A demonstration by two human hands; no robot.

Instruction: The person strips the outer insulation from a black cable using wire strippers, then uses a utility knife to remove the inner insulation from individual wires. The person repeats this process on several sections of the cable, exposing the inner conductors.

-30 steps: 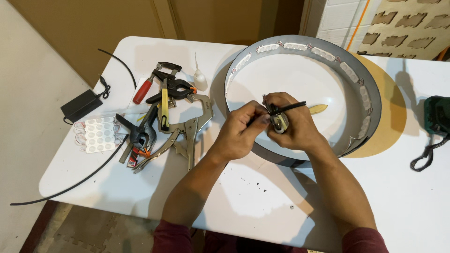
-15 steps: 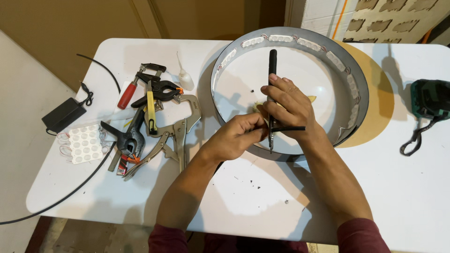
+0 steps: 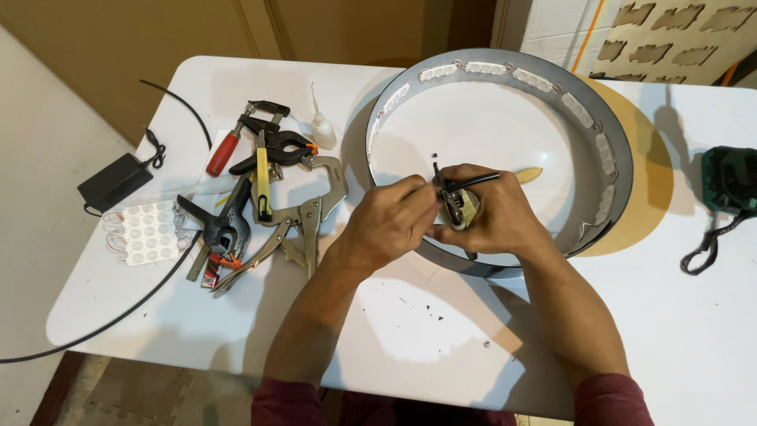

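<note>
A white table [image 3: 441,347] carries everything, and the big round metal hoop [image 3: 619,158] on it serves as the landmark. The hoop stands on edge like a shallow tub, with a row of small white light modules [image 3: 489,68] stuck along the inside of its wall. Inside the hoop, on the bare white tabletop, lies a pale wooden stick [image 3: 527,174], just beyond the hands.

Both hands meet over the near rim of the hoop. The right hand [image 3: 501,217] is curled closed around a small tool with a black lead [image 3: 457,199], its fingers wrapped about it. The left hand [image 3: 390,221] presses in against it from the left, fingertips pinched on the same small piece; what exactly they pinch is too small to tell.

Left of the hoop sits a heap of clamps [image 3: 260,197]: locking pliers, spring clamps and a red-handled bar clamp. A small white glue bottle [image 3: 322,130] stands between that heap and the hoop. Farther left lie a sheet of white light modules [image 3: 146,233] and a black power adapter [image 3: 114,180] with its cable. Right of the hoop, at the table's edge, rests a green power tool [image 3: 729,177]. Under the hoop's far right side a tan board [image 3: 650,189] shows.
</note>
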